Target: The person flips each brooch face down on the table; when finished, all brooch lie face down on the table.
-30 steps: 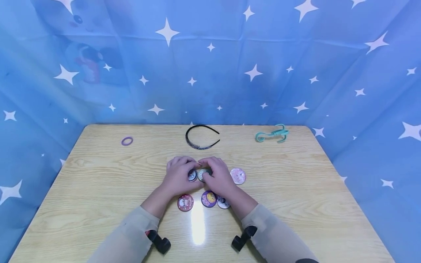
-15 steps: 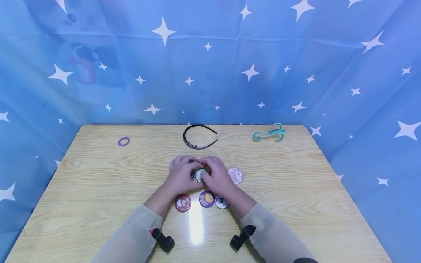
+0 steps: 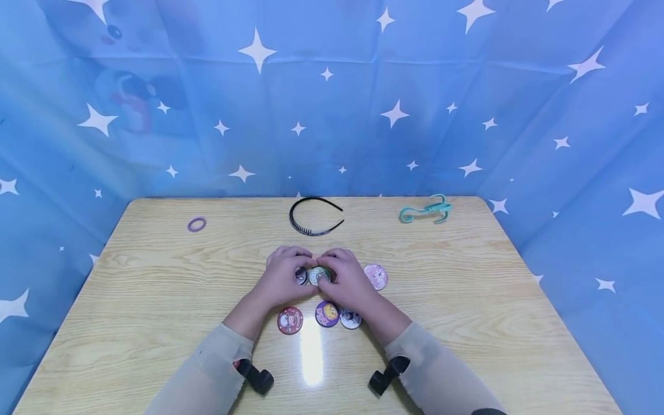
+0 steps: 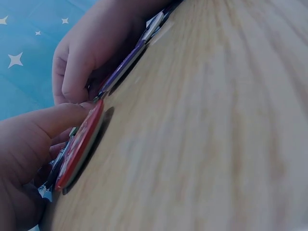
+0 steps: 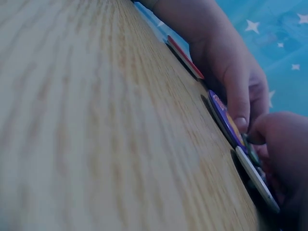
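Right hand (image 3: 349, 281) outward (green badge (image 3: 316, 274) pinched)

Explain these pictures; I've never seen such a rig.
No robot here: a person's left hand and right hand over a wooden table. The widest picture comes from a head-worn camera; the two close-ups come from cameras on each wrist. The right hand holds a green badge, thumb on its face; the left hand curves around a dark badge, its grip unclear. Nearer the person lie a red badge, purple badge and white badge; a pink badge sits beside the right hand. Farther back are a purple ring, black headband and teal object.
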Demonstrator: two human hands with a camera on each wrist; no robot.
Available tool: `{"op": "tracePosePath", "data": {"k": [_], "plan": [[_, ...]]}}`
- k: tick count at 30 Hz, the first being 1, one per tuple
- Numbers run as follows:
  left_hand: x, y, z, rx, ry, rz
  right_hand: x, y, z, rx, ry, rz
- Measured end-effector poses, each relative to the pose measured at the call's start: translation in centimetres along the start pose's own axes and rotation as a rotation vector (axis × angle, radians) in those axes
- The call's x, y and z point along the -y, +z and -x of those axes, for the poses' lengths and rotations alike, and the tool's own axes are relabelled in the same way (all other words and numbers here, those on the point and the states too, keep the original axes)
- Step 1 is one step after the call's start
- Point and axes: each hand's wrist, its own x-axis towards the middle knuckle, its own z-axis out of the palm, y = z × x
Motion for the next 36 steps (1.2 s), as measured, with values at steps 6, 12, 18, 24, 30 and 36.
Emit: {"op": "tracePosePath", "data": {"k": [6, 12, 18, 24, 30, 36], "plan": [[0.2, 0.1, 0.0, -0.01, 0.014, 0.001, -0.5, -0.1, 0.3, 0.006, -0.046, 0.062], [0.4, 0.1, -0.3, 0.0, 0.021, 0.028, -0.9, -0.9, 0.7, 0.025, -0.077, 0.074], [0.4, 0.0, -0.2, -0.007, 0.018, 0.038, -1.1, -1.4, 1.1, 0.028, -0.101, 0.036], [0.5, 0.0, -0.1, -0.004, 0.02, 0.038, -1.1, -1.3, 1.2, 0.015, -0.096, 0.021], [0.6, 0.1, 0.1, -0.005, 0.014, 0.034, -1.1, -1.2, 1.2, 0.024, -0.028, 0.043], [0.7, 0.1, 0.1, -0.005, 0.007, 0.022, -1.0, -1.0, 1.2, 0.013, 0.062, 0.127]]}}
